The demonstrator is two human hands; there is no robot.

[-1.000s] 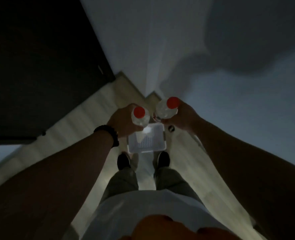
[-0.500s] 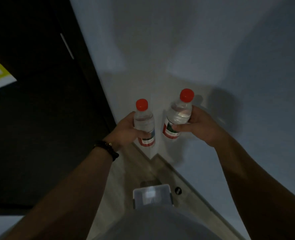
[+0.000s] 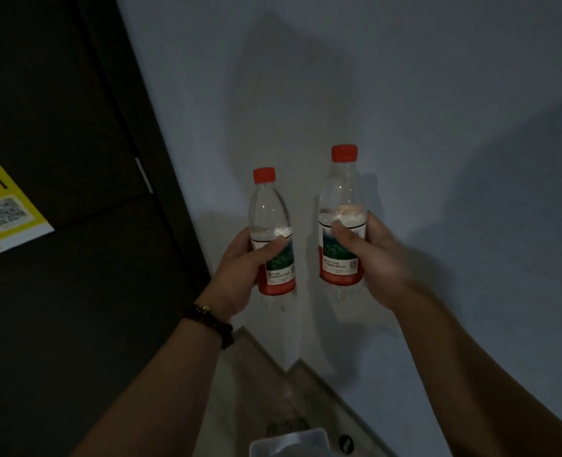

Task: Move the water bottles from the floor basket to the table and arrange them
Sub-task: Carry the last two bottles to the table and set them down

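Two clear water bottles with red caps and red-green labels are held upright in front of a pale wall. My left hand (image 3: 240, 272) grips the left water bottle (image 3: 271, 222) around its label. My right hand (image 3: 372, 258) grips the right water bottle (image 3: 340, 199), which sits slightly higher. The white floor basket (image 3: 289, 443) shows only its far rim at the bottom edge, below both hands. No table is in view.
A dark door (image 3: 59, 225) with a yellow Wi-Fi sticker (image 3: 6, 209) fills the left side. A pale wall (image 3: 405, 94) stands ahead and to the right. Wood floor (image 3: 256, 384) runs into the corner, with a small round dark object (image 3: 345, 443) beside the basket.
Both hands have risen from just above the basket to chest height with the bottles, which now stand upright. The view has tilted up, so the basket has slid to the bottom edge.
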